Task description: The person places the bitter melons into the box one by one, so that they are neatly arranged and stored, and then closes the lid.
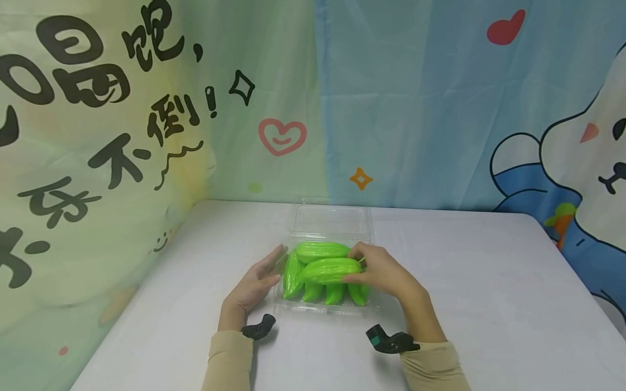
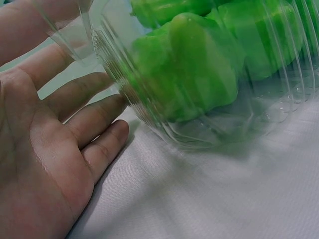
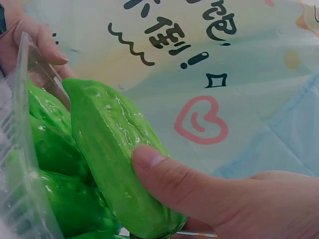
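Observation:
A clear plastic clamshell box [image 1: 326,308] stands on the table with several shiny green bitter melons [image 1: 334,294] in it. My right hand [image 1: 383,271] grips one bitter melon [image 1: 330,270] near its right end, thumb on its near side. This melon lies crosswise over the others, and in the right wrist view it [image 3: 112,149] tilts beside the box wall. At the box's left side is my left hand [image 1: 253,288], its fingers extended. In the left wrist view the fingertips of the left hand [image 2: 45,139] reach the ribbed clear wall.
The box's clear lid [image 1: 332,220] lies folded back toward the rear of the table. A white cloth covers the table [image 1: 489,293]. Behind it hangs a printed curtain [image 1: 415,108], and dark wrist cameras [image 1: 391,341] sit on both wrists.

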### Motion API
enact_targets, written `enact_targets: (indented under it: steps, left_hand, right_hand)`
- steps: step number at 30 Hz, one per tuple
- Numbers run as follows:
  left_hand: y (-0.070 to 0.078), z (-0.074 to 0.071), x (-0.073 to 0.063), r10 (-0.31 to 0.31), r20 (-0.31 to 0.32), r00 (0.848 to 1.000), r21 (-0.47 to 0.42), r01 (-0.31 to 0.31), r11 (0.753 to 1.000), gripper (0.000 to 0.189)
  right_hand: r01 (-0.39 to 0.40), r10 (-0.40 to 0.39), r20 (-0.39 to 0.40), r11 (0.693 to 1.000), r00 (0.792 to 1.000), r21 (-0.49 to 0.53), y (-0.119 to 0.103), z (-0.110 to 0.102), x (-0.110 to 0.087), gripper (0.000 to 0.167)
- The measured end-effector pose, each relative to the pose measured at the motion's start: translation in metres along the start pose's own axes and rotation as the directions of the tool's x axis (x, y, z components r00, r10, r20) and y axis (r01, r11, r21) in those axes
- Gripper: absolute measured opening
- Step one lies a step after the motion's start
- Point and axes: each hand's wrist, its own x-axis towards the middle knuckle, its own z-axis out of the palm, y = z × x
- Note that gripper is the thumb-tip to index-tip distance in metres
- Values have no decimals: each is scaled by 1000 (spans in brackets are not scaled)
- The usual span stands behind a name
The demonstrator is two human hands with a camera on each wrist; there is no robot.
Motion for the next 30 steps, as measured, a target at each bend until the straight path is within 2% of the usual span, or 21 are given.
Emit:
enact_targets:
  steps: [13,30]
  left_hand:
    - [-3,-1,1,-16,-12,1000,4,16,1000,75]
    - [0,0,0,-28,-28,999,21,29,999,77]
  right_hand:
    - [7,-7,-1,999,1000,-43,2,11,6,46]
    - [-2,2,-3,998,1000,-63,0,15,10,50]
